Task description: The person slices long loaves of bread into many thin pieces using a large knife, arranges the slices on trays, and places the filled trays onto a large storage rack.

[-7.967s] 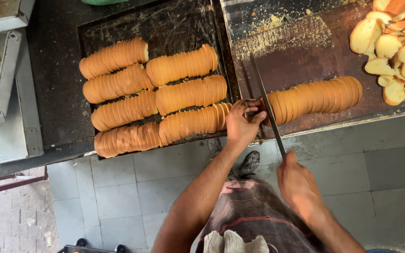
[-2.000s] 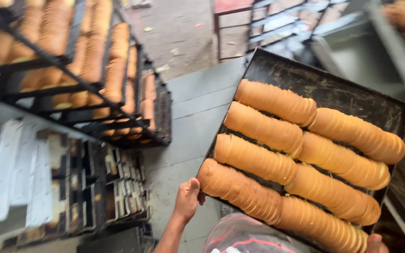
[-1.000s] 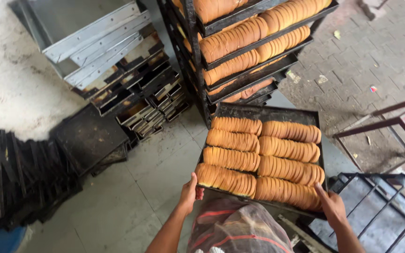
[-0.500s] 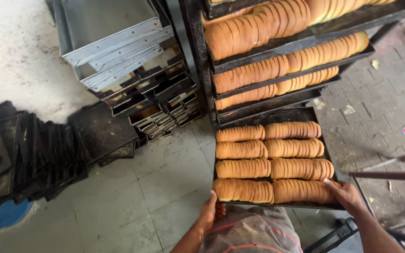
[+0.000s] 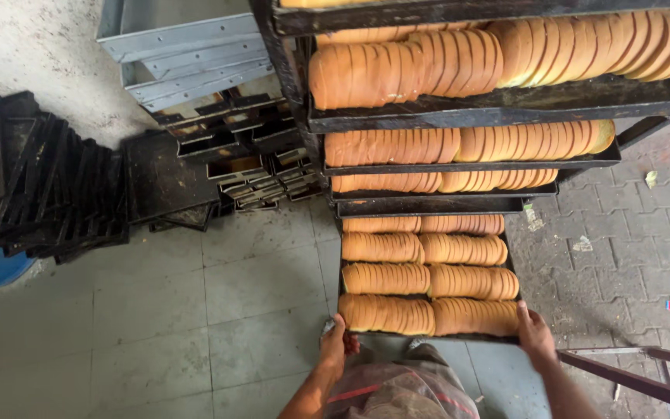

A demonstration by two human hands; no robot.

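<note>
Tray (image 5: 428, 339) lengthwise away, far end under rack (image 5: 443, 206)

Grey tiled floor (image 5: 195, 326), stacked black trays (image 5: 40, 194), paved ground (image 5: 630, 248).

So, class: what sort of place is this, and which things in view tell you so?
Probably a commercial bakery: a rack of trays of sliced loaves, stacked black baking trays, and both hands holding another loaded tray.

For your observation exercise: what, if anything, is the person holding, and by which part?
Both hands hold the dark baking tray of sliced bread rolls by its near edge: left hand at one corner, right hand at the other.
</note>
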